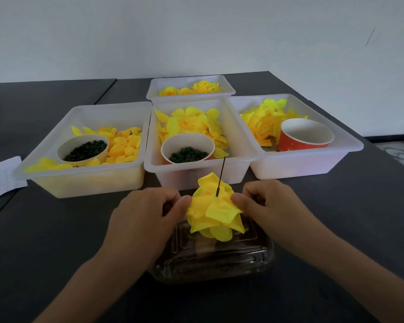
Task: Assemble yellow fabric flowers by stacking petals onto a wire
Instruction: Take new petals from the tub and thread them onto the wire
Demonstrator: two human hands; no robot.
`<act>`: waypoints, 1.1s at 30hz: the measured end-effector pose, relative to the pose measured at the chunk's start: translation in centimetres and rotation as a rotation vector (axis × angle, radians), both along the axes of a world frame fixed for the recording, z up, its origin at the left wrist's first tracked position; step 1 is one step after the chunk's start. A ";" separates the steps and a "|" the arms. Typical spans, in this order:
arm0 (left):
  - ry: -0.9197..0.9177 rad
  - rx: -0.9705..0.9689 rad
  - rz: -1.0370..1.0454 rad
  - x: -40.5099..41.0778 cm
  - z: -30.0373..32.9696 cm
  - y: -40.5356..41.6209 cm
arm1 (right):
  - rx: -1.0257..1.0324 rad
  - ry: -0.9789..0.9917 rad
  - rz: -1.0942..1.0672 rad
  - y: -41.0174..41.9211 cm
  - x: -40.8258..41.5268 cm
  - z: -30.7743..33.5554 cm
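Both hands hold a half-built yellow fabric flower (214,209) low centre, just above a clear plastic clamshell box (219,257) on the dark table (44,229). Left hand (145,213) pinches the petals at the flower's 9 o'clock edge, thumb and fingers curled onto the fabric; right hand (268,203) pinches the 3 o'clock edge likewise. A thin dark wire (221,176) sticks up out of the flower's middle, tilted slightly toward 1 o'clock.

Four white plastic bins behind:
- 10 o'clock bin (84,180): loose yellow petals plus a paper cup of dark green rings (83,150).
- 12 o'clock bin (196,171): petals plus a second cup of green rings (187,151).
- 2 o'clock bin (301,164): petals and a red paper cup (306,135).
- Far bin (190,94), beyond the middle one: finished yellow flowers (203,86).

White paper (2,178) at the 9 o'clock table edge.
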State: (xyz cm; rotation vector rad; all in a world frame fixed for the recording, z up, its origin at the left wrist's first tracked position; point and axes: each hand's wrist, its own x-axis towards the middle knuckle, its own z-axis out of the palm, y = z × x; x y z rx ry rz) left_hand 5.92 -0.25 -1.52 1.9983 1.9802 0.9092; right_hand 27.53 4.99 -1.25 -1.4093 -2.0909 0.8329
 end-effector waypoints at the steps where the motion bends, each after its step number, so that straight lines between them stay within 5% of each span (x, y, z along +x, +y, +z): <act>1: -0.003 -0.002 -0.007 0.0 -0.2 0.0 | -0.009 -0.005 0.003 0.0 0.0 0.0; 7: -0.170 0.010 -0.083 -0.7 -0.8 0.4 | -0.114 -0.009 0.108 1.2 0.9 1.3; 11: -0.323 0.107 -0.061 -1.7 -1.0 1.2 | 0.173 -0.006 -0.057 4.9 2.2 3.6; 15: -0.391 0.162 -0.017 -2.4 -0.9 2.8 | 0.518 -0.310 -0.305 14.6 3.6 5.6; 25: -0.485 0.204 0.040 -3.5 -1.4 4.5 | 0.336 -1.083 -0.085 29.1 3.1 2.0; 29: -0.531 0.183 0.059 -3.8 -1.8 4.3 | 0.506 -1.124 -0.123 30.3 3.2 0.8; 33: -0.551 0.176 0.060 -4.0 -1.9 4.3 | 0.527 -0.961 -0.163 31.0 3.5 1.5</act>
